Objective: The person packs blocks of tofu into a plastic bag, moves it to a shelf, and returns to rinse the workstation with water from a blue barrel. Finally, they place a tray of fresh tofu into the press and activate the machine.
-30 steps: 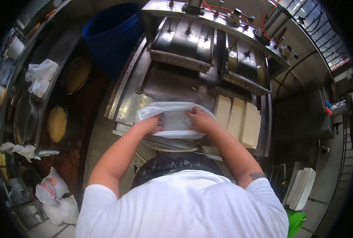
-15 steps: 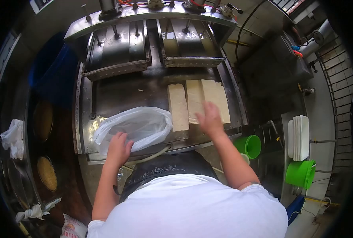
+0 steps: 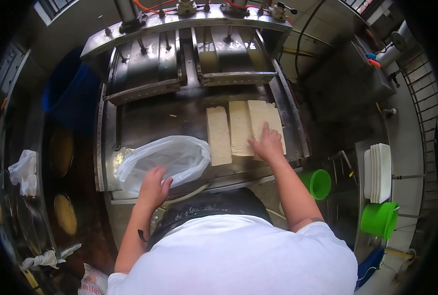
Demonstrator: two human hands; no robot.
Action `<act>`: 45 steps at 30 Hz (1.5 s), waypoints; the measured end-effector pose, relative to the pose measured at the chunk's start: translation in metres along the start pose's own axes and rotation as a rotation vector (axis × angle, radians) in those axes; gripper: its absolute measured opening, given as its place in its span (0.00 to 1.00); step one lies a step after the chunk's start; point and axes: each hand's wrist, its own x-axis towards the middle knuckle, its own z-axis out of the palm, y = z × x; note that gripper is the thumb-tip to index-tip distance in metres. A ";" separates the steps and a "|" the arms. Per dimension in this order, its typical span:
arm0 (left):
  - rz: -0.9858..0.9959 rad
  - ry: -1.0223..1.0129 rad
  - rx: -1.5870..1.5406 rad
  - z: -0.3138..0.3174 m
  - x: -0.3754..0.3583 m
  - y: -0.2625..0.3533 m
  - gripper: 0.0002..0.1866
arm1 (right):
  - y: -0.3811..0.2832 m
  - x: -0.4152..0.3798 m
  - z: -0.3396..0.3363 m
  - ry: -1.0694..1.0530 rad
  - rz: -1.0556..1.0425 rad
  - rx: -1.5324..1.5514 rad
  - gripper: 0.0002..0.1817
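Three long, pale slabs that look like tofu lie side by side on the metal table: a left slab [image 3: 219, 136], a middle slab [image 3: 239, 129] and a right slab [image 3: 264, 111]. My right hand [image 3: 269, 145] is over the near part of the right slab, fingers spread and apparently touching its top. To the left of the slabs, a white plastic bag [image 3: 192, 147] lies with its mouth spread wide. At the bag's near edge is my left hand [image 3: 153, 189], fingers extended and not closed on anything. Whether it touches the bag is hard to tell.
Behind the slabs stand two metal press trays [image 3: 145, 91] under a steel frame [image 3: 189, 22]. A pale hose [image 3: 187, 195] runs along the table's near edge. Green buckets [image 3: 320, 184] and stacked white trays [image 3: 377, 172] are on the right; a blue barrel [image 3: 69, 96] stands left.
My right hand has shifted right, from near the join of the middle and right slabs onto the right slab. My left hand has moved slightly right and nearer me. The view has shifted a little.
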 end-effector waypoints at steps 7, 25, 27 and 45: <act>-0.060 -0.014 0.039 -0.003 -0.021 -0.007 0.21 | 0.095 0.039 0.026 0.031 0.270 0.184 0.35; -0.007 0.016 0.049 0.001 -0.018 0.004 0.19 | 0.010 0.043 0.008 0.496 -0.155 0.101 0.34; -0.022 -0.015 0.016 -0.003 -0.017 0.007 0.19 | -0.024 0.055 0.020 0.637 -0.500 0.219 0.32; -0.303 0.170 -0.164 -0.024 -0.088 -0.002 0.22 | -0.200 0.052 0.050 -0.156 -0.160 0.129 0.58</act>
